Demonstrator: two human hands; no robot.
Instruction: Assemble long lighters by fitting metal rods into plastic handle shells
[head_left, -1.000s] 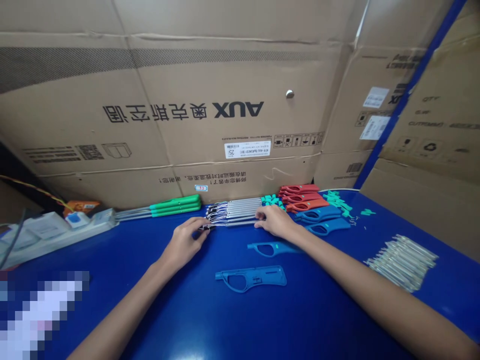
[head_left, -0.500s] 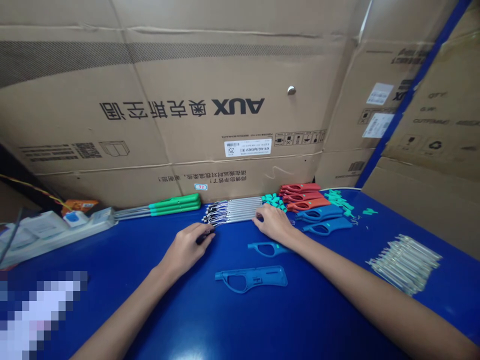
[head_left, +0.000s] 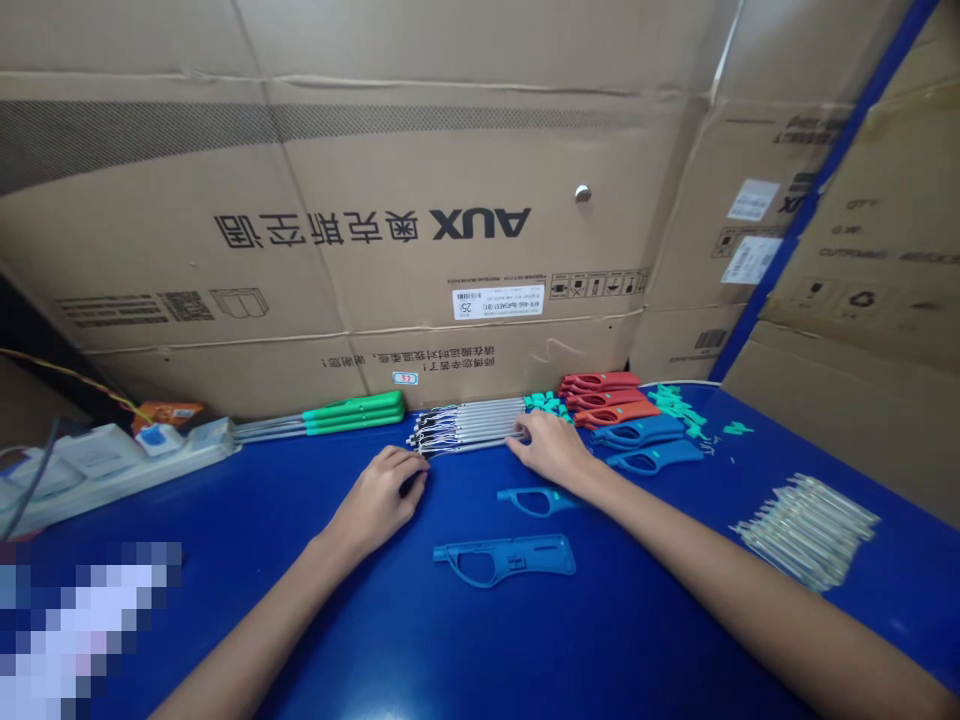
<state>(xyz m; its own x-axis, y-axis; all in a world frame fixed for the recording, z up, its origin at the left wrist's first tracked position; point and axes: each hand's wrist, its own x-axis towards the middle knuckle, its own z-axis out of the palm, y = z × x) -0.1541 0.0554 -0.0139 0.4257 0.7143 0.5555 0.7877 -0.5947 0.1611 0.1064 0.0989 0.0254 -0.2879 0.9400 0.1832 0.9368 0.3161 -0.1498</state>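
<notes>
A row of thin metal tubes (head_left: 472, 424) with wire ends on the left lies at the back of the blue table (head_left: 570, 640). My right hand (head_left: 553, 448) rests at the tubes' right end, fingers bent and pinched on the nearest tube. My left hand (head_left: 381, 496) lies just in front of the wire ends, fingers curled under; whatever is in them is hidden. Two blue handle shells lie in front of my hands, one large (head_left: 504, 558) and one partly under my right wrist (head_left: 534, 498).
Green-handled lighters (head_left: 351, 411) lie left of the tubes. Red shells (head_left: 600, 393), blue shells (head_left: 646, 442) and small teal parts (head_left: 677, 405) are to the right, clear tubes (head_left: 811, 526) farther right. A white power strip (head_left: 112, 462) sits left. Cardboard boxes (head_left: 450, 220) wall the back.
My left hand has drawn back a little from the tubes' wire ends towards me. My right hand has stayed at the tubes' right end.
</notes>
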